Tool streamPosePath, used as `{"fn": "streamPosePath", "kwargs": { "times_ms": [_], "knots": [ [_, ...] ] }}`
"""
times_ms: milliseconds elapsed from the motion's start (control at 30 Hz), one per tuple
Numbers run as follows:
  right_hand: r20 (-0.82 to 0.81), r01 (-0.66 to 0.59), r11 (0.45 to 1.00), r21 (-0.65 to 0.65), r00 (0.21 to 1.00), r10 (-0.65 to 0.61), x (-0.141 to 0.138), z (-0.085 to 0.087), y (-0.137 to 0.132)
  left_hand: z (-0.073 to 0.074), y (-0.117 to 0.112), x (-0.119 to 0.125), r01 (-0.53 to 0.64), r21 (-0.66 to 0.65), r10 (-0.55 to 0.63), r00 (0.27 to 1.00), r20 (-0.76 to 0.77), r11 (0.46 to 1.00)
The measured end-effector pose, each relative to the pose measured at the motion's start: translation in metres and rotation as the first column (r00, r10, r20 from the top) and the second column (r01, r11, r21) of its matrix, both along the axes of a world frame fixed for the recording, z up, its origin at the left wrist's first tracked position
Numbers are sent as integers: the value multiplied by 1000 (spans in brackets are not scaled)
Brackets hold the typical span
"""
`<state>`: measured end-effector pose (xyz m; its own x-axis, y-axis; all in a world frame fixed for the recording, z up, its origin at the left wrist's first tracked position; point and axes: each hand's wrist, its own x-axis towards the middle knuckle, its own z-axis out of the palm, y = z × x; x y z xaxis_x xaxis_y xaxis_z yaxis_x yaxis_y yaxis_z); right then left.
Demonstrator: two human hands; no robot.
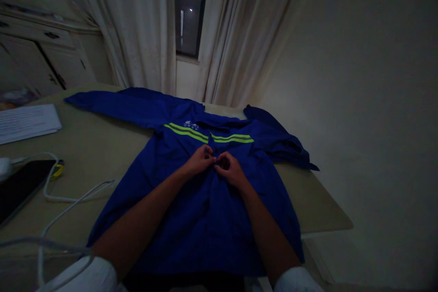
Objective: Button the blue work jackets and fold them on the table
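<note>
Blue jacket (pixel 191 219) spread flat on table (pixel 92 146), front up, two yellow-green stripes (pixel 208 135) across chest. Left hand (pixel 200 160) and right hand (pixel 230 169) meet at jacket's centre front just below stripes, fingertips pinching the cloth, almost touching each other. White cable (pixel 68 200) lies left of jacket, beside a dark flat device (pixel 20 185). Papers (pixel 27 122) at far left. Curtains (pixel 143 27) frame a dark window (pixel 189 9) behind.
</note>
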<state>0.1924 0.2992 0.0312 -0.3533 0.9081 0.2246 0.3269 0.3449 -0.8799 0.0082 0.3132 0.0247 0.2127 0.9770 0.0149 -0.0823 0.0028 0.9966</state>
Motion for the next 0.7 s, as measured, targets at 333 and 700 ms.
{"fn": "streamPosePath", "kwargs": {
  "times_ms": [333, 700],
  "knots": [
    [263, 14, 980, 198, 963, -67, -7, 18, -23, 1, 4, -11, 21, 223, 57, 940, -336, 975],
    [475, 259, 917, 303, 793, -381, -11, 16, -118, 8, -5, -14, 21, 257, 131, 819, -558, 966]
  ]
}}
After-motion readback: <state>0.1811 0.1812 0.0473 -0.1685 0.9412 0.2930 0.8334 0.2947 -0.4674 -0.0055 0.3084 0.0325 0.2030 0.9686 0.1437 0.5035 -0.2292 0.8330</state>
